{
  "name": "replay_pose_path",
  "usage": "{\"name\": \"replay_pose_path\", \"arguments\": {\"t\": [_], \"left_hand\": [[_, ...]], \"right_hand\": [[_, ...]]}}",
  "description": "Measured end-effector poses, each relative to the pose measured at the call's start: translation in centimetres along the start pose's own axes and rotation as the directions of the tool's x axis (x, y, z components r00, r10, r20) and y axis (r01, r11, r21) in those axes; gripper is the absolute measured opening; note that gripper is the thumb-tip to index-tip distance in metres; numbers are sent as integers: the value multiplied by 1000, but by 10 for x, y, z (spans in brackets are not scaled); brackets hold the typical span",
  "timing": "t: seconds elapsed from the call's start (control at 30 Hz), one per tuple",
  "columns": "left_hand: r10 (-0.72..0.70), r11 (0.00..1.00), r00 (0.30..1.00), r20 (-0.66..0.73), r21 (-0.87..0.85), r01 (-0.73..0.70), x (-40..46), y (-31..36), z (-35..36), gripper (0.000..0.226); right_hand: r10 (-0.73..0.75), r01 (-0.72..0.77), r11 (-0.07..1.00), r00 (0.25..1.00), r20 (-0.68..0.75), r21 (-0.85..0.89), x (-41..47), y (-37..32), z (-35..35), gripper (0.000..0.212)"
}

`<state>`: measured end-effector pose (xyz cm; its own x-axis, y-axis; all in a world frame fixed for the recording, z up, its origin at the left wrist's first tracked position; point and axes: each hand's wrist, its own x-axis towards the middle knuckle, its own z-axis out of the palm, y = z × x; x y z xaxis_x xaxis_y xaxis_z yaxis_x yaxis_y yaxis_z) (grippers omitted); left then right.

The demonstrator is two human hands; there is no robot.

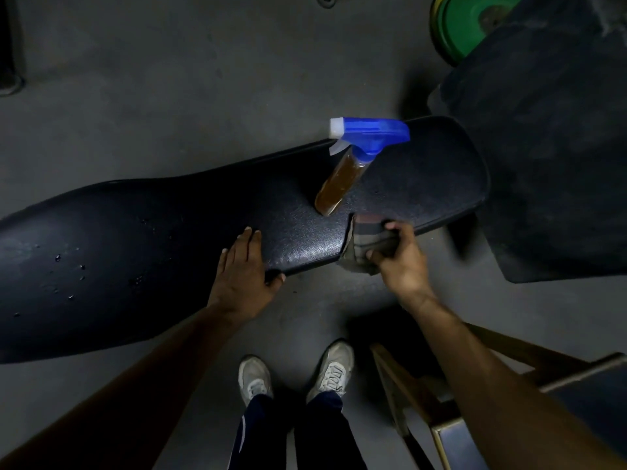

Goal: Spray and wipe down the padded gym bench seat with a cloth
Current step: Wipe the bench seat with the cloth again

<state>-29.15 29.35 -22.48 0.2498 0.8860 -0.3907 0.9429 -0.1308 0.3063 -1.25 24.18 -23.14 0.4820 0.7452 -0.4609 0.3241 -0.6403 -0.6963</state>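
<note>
A long black padded bench (169,232) runs across the view from left to right, with droplets on its left part. A spray bottle (353,164) with a blue trigger head and brown liquid stands on the right part of the pad. My left hand (242,269) lies flat on the near edge of the bench, fingers on top and thumb hooked under the rim. My right hand (398,256) grips a bunched grey-brown cloth (364,237) at the bench's near edge, just below the bottle.
A large dark padded shape (549,147) stands at the right, with a green and yellow weight plate (464,22) behind it. A metal and wood frame (437,412) sits at the lower right beside my white shoes (295,374). Grey floor surrounds the bench.
</note>
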Motion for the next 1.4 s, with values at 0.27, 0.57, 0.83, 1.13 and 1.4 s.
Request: {"name": "replay_pose_path", "arguments": {"t": [0.27,0.57,0.83,1.13,1.4], "left_hand": [[-33,999,999,-14,-40,33,-19,-41,-13,97],[-172,981,983,-68,-102,165,-50,-117,-32,97],[-252,957,965,-70,-164,238,-68,-165,-37,98],[-234,965,969,-75,-141,222,-71,-203,-42,98],[-248,963,964,-100,-137,234,-73,-231,-50,94]], "right_hand": [[-236,187,965,923,304,184,-69,-33,54,57],[-388,370,914,917,90,166,-78,-108,105,68],[-494,696,617,706,508,-367,-86,-102,156,52],[-348,551,426,832,433,-717,-79,-89,214,80],[-440,784,223,611,658,-579,-138,-96,261,76]]}}
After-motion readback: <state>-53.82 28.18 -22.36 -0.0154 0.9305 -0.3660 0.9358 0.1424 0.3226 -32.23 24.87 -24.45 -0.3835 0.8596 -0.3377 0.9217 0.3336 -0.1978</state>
